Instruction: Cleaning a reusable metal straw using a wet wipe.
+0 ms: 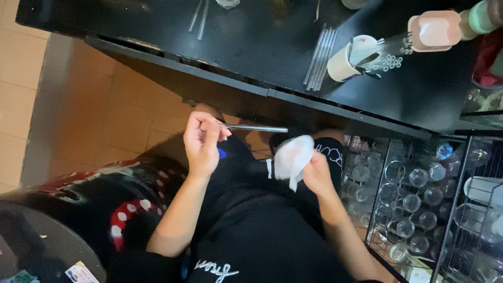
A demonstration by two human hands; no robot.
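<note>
While I look down past the near edge of the black counter (251, 47), my left hand (201, 139) pinches one end of a metal straw (257, 128), held level below that edge and over my lap. My right hand (317, 173) is closed around a crumpled white tissue (292, 157), just beside the straw's free tip. On the counter, more metal straws (318, 57) lie beside a tipped white cup (346, 60). A wire rack of glasses (414, 194) stands at right.

Black counter (251, 47) over tan tiled floor (120, 115); wire rack (419, 209) alongside
</note>
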